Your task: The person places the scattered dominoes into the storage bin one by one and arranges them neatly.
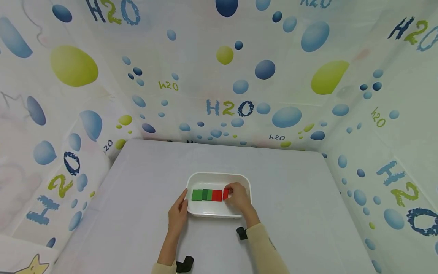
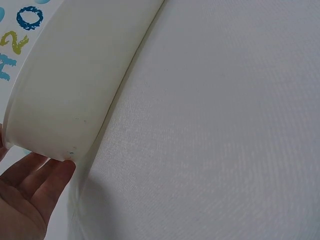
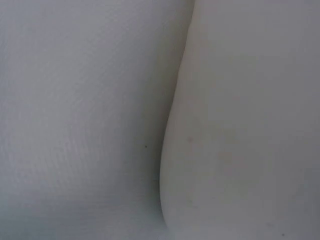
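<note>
A white tray (image 1: 213,212) with rounded corners lies on the table. Inside it a row of flat square pieces runs left to right: a green piece (image 1: 197,195), a darker green strip (image 1: 205,195), more green, then a red piece (image 1: 217,195). My right hand (image 1: 238,196) reaches over the tray's right part and pinches another red piece (image 1: 225,194), a small gap from the row's end. At the tray's left end, my left hand (image 1: 178,215) grips the rim, thumb on the edge. In the left wrist view, its fingers (image 2: 54,182) lie against the outer wall.
A white cloth (image 1: 154,179) covers the table. Patterned sheets (image 1: 226,76) with blue and green drops stand around the back and sides. A black wrist camera (image 1: 185,264) sits on the left wrist, another on the right. A pale smooth surface (image 3: 240,125) fills half the right wrist view.
</note>
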`<state>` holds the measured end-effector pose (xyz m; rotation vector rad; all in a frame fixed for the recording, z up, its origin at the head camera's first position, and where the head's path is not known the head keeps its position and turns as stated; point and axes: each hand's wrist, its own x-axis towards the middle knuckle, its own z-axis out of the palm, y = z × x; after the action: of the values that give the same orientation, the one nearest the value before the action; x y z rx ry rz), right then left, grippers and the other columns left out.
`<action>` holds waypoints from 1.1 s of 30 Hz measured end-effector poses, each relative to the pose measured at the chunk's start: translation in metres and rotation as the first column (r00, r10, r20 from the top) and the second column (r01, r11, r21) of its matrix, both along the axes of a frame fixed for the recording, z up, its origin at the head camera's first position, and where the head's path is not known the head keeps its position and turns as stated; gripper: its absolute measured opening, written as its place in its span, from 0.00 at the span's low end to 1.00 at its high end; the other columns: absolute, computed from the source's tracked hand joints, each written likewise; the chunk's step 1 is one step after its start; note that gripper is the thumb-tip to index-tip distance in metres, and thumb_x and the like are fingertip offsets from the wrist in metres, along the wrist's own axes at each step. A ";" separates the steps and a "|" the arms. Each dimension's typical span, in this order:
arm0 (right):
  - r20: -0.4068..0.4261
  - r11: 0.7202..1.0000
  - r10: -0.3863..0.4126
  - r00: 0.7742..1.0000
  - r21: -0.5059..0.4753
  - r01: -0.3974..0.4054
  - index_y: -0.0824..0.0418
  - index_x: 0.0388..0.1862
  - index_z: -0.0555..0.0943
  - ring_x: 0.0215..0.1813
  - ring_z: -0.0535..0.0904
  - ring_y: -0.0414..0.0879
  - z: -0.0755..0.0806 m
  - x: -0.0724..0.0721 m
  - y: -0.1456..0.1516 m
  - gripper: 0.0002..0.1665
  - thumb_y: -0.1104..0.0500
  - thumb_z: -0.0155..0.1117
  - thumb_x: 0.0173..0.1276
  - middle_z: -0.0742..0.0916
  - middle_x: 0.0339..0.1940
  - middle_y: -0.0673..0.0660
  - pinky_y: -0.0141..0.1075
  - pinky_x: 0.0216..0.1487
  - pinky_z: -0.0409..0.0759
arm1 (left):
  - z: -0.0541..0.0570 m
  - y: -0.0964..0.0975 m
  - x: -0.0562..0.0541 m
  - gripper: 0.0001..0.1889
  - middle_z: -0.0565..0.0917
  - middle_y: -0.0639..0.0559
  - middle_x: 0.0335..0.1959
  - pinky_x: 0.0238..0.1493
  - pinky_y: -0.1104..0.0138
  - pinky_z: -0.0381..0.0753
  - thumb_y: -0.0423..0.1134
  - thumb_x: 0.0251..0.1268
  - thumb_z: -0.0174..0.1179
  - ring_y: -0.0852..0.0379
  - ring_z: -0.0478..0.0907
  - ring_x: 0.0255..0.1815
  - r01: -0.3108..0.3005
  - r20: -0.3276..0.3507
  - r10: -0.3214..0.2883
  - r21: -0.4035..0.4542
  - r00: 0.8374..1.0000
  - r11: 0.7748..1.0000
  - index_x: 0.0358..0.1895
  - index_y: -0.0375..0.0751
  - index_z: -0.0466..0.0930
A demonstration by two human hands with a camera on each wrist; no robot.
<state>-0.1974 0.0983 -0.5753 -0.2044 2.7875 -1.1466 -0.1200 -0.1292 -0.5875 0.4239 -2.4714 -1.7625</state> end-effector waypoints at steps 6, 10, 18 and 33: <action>0.026 0.999 -0.013 1.000 0.046 0.012 0.64 0.47 0.82 0.42 0.76 0.46 -0.002 0.002 -0.002 0.24 0.71 0.75 0.50 0.82 0.39 0.55 0.39 0.48 0.83 | -0.001 0.000 0.000 0.22 0.68 0.44 0.72 0.70 0.49 0.67 0.39 0.77 0.47 0.43 0.64 0.74 -0.004 -0.005 0.004 0.002 1.000 1.000 0.72 0.50 0.68; 0.042 0.999 -0.012 0.999 0.052 0.010 0.63 0.48 0.82 0.42 0.75 0.46 -0.003 0.002 -0.004 0.23 0.71 0.75 0.50 0.81 0.38 0.54 0.38 0.47 0.82 | -0.001 0.000 0.000 0.22 0.68 0.44 0.72 0.70 0.48 0.67 0.40 0.78 0.47 0.42 0.64 0.74 0.000 -0.008 0.000 -0.004 1.000 1.000 0.72 0.50 0.67; 0.050 0.999 0.000 0.999 0.055 -0.003 0.63 0.46 0.82 0.39 0.73 0.46 0.000 0.002 -0.005 0.23 0.70 0.76 0.49 0.79 0.35 0.53 0.36 0.41 0.80 | 0.000 0.000 0.001 0.22 0.69 0.44 0.72 0.70 0.48 0.68 0.40 0.77 0.47 0.43 0.65 0.73 -0.005 -0.007 0.005 0.000 1.000 1.000 0.72 0.50 0.68; 0.024 0.997 0.044 0.999 0.068 -0.046 0.66 0.44 0.84 0.36 0.71 0.45 0.003 0.000 -0.005 0.22 0.71 0.76 0.47 0.78 0.31 0.54 0.32 0.36 0.73 | 0.001 -0.001 0.001 0.22 0.69 0.43 0.72 0.70 0.48 0.68 0.39 0.77 0.46 0.43 0.65 0.73 0.000 -0.008 0.000 0.000 1.000 1.000 0.72 0.50 0.67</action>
<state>-0.1979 0.0937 -0.5726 -0.2449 2.7824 -1.0354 -0.1190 -0.1298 -0.5865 0.4161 -2.4657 -1.7610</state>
